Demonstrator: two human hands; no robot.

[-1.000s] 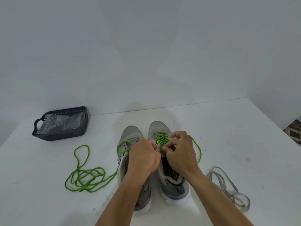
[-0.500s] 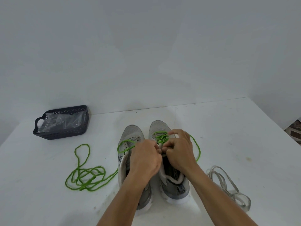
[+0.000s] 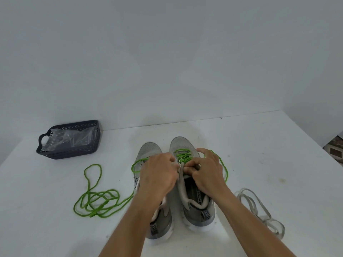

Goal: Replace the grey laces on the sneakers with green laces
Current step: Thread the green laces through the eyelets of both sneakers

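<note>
Both sneakers (image 3: 193,199) sit mid-worktop near the front edge. Left hand (image 3: 157,177) and right hand (image 3: 206,173) both pinch the green lace (image 3: 182,158), probably limp and slippery; better gripped near the tip.

Two grey sneakers (image 3: 193,182), two hands (image 3: 157,177), one dark basket (image 3: 70,151), green lace (image 3: 96,203), grey lace pile (image 3: 259,210), one table (image 3: 269,154).

Bare staged workspace: white table (image 3: 259,145), blank white walls (image 3: 167,52).
</note>
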